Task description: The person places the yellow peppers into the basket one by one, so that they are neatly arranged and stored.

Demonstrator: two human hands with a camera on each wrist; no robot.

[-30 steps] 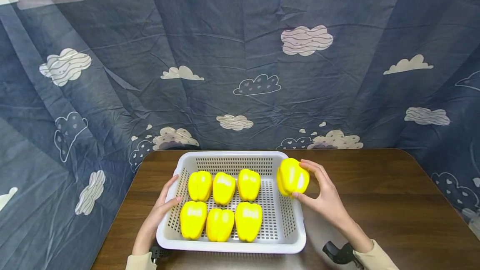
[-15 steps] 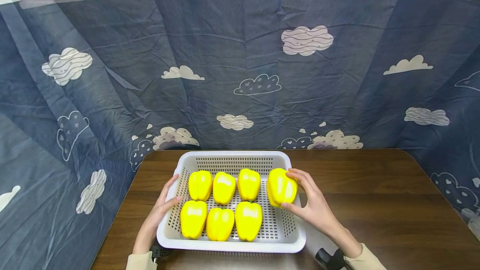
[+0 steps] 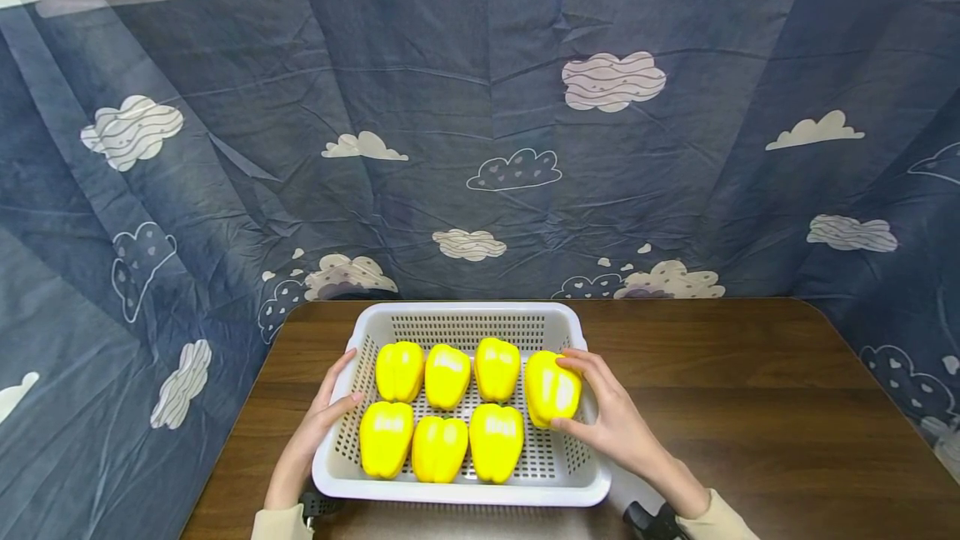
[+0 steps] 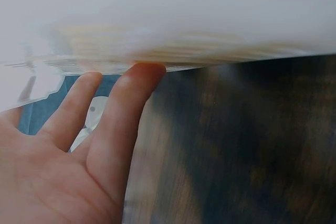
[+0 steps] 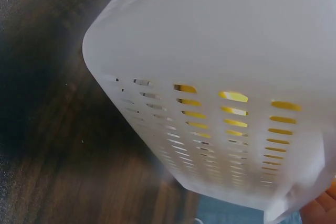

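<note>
In the head view, a white perforated plastic basket (image 3: 450, 492) holds several yellow bell peppers (image 3: 440, 450) in two rows. My right hand (image 3: 611, 415) reaches over the basket's right rim and grips one yellow bell pepper (image 3: 552, 390), thumb at its near end and fingers at its far end. That pepper is in the right part of the basket; whether it touches the bottom I cannot tell. My left hand (image 3: 311, 432) holds the basket's left rim. In the left wrist view its fingers (image 4: 123, 103) meet the basket's edge. The right wrist view mostly shows the basket's outer wall (image 5: 210, 40).
The basket stands on a brown wooden table (image 3: 720, 407), whose surface extends to the right. Behind it hangs a dark blue curtain (image 3: 517, 215) with cloud prints. A black wrist strap piece (image 3: 651, 519) sits below my right hand.
My right hand has carried the bell pepper left, toward me and lower into the basket, from over its right rim. The left hand and the other peppers stay put.
</note>
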